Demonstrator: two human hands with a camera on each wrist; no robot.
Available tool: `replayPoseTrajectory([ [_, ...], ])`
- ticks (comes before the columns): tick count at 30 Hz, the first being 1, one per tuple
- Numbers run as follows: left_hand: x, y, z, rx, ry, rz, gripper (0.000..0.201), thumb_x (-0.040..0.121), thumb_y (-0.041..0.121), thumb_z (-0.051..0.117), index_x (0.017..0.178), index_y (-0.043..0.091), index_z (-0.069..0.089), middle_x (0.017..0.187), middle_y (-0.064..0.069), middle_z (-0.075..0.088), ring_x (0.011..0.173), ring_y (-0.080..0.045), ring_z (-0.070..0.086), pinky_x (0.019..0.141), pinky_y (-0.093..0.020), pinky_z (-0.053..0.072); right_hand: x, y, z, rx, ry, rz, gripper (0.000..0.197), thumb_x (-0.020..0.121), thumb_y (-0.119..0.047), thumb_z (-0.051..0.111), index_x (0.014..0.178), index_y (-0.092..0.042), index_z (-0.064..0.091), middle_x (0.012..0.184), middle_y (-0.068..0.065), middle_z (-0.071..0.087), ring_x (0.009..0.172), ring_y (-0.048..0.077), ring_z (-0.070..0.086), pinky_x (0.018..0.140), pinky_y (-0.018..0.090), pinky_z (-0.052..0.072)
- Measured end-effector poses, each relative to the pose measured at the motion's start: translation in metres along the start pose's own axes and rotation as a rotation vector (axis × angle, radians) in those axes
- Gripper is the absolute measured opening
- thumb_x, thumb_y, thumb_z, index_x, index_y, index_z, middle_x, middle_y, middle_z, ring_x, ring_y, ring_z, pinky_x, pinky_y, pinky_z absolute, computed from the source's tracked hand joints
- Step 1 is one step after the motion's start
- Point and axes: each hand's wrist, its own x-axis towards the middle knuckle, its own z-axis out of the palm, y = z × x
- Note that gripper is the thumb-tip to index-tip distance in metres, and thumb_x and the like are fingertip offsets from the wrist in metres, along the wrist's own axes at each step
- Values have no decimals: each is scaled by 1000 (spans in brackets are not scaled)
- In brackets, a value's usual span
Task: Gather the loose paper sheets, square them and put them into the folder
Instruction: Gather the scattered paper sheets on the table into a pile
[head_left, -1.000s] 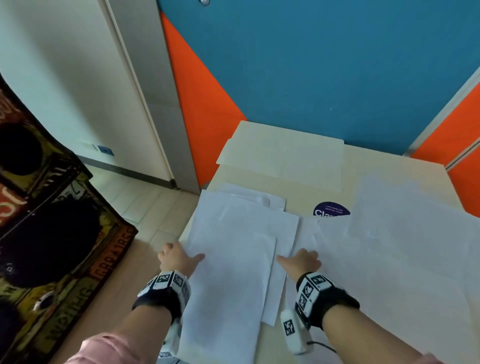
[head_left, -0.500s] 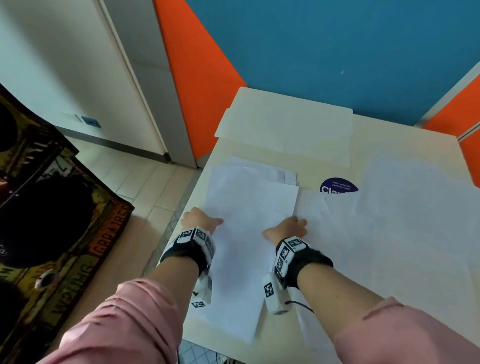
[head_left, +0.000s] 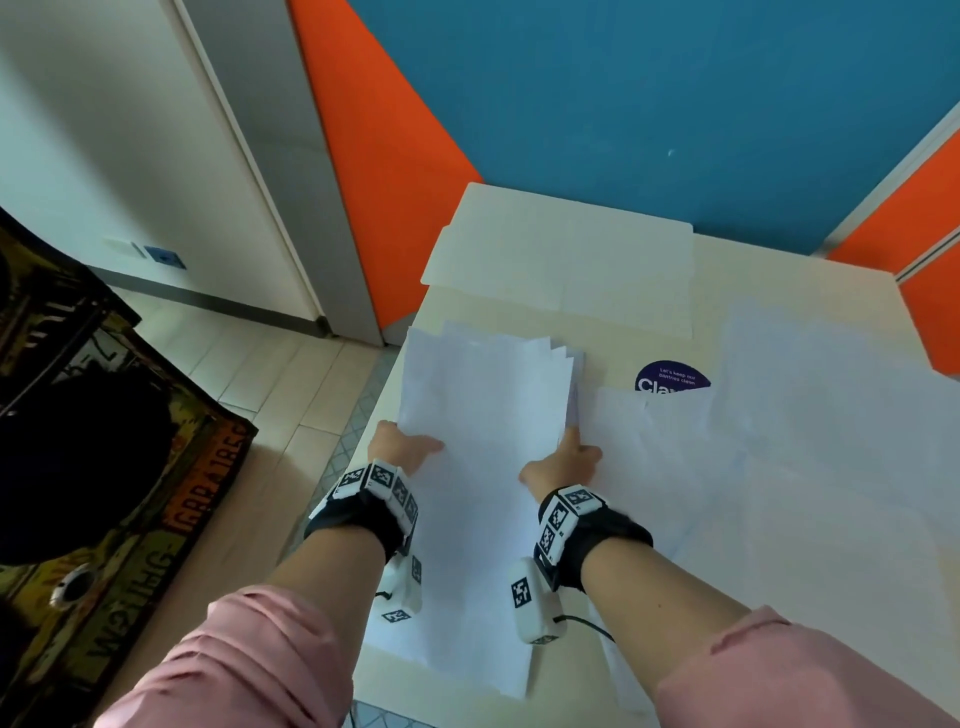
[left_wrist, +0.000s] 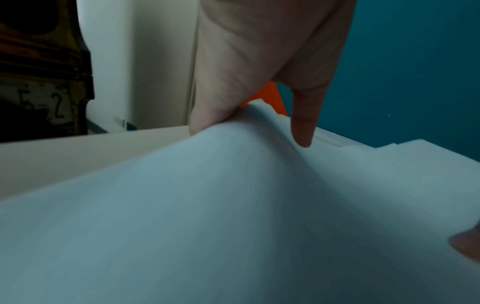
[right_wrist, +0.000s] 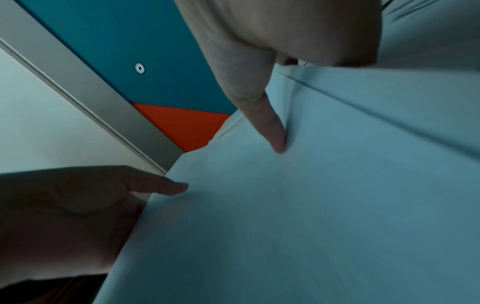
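Note:
Several white sheets form a loose stack (head_left: 483, 467) at the left of the pale table (head_left: 613, 358), their far edges fanned and uneven. My left hand (head_left: 410, 441) grips the stack's left edge, with the thumb (left_wrist: 302, 127) on top and the fingers (left_wrist: 207, 115) under the bulging paper (left_wrist: 233, 205). On the stack's right edge my right hand (head_left: 569, 452) holds it, thumb (right_wrist: 271, 127) pressed on the top sheet (right_wrist: 311, 205). More loose sheets (head_left: 805, 457) lie spread over the table's right side. The cream folder (head_left: 561, 265) lies shut at the far edge.
A round purple sticker (head_left: 672, 375) shows between the stack and the spread sheets. The table's left edge drops to a tiled floor (head_left: 291, 384). A dark printed crate (head_left: 104, 467) stands at the left. Blue and orange wall panels (head_left: 623, 104) back the table.
Both hands have slid forward along the stack and come closer together, drawing the overlapping sheets into a narrower pile. The paper now bows up between them.

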Motion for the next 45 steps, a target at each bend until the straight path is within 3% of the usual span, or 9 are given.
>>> replayPoseTrajectory([
  [4, 4, -6, -7, -97, -74, 11, 49, 70, 11, 75, 113, -3, 58, 117, -20, 64, 106, -35, 62, 95, -44, 50, -1, -3, -2, 53, 4, 35, 67, 72, 6, 63, 131, -7, 35, 131, 14, 33, 90, 31, 54, 81, 35, 53],
  [10, -4, -18, -15, -221, -144, 192, 22, 78, -2, 64, 95, 11, 61, 100, -14, 68, 100, -32, 63, 94, -48, 49, 3, -1, -15, -53, -89, 62, 78, 72, -8, 74, 138, -9, 32, 136, 15, 43, 125, 31, 45, 93, 35, 45],
  [16, -22, -32, -40, -535, -301, 315, 27, 74, -5, 68, 97, 6, 61, 87, -11, 68, 68, -21, 69, 62, -29, 59, 11, 11, -23, 519, -149, -39, 108, 62, 6, 79, 148, -13, 17, 142, 12, 39, 128, 29, 45, 107, 39, 38],
  [19, -27, -23, -49, -640, -359, 352, 38, 57, 6, 72, 93, 8, 62, 75, -5, 75, 60, -13, 71, 58, -27, 59, 7, 8, -43, 713, -425, -47, 73, 60, 3, 81, 126, -1, 51, 121, 15, 63, 113, 31, 60, 90, 31, 50],
  [22, -32, -10, -54, -684, -369, 415, 53, 44, 16, 85, 92, 13, 63, 74, 1, 77, 65, -14, 72, 61, -30, 60, -1, -4, -60, 676, -434, -79, 84, 43, -24, 93, 114, 2, 55, 112, 14, 66, 111, 28, 61, 94, 26, 45],
  [27, -56, 27, -55, -670, -199, 560, 23, 80, -2, 64, 96, 14, 64, 77, 5, 76, 77, -17, 70, 79, -39, 56, -32, -50, -93, 650, -207, -294, 23, 76, -12, 75, 91, -10, 58, 93, 5, 66, 97, 25, 64, 91, 32, 49],
  [34, -82, 58, -61, -792, -123, 719, 28, 78, 3, 68, 103, 16, 64, 109, -13, 68, 108, -29, 64, 96, -40, 48, -60, -63, -120, 798, -92, -542, 24, 80, -8, 70, 68, -23, 56, 72, -13, 62, 53, -16, 58, 55, 0, 45],
  [39, -69, 30, -55, -563, -260, 728, 70, 56, 22, 81, 120, 11, 55, 110, -4, 68, 106, -22, 65, 83, -24, 54, -51, -39, -102, 669, -182, -507, 39, 71, 3, 74, 106, -8, 60, 97, 2, 68, 88, 14, 67, 74, 12, 54],
  [45, -76, 32, -47, -658, -81, 761, 24, 80, 8, 68, 94, 26, 60, 96, -1, 65, 99, -26, 61, 87, -38, 50, -59, -36, -104, 743, -125, -505, 16, 82, -1, 65, 95, -12, 63, 88, 0, 65, 95, 25, 66, 72, 14, 52],
])
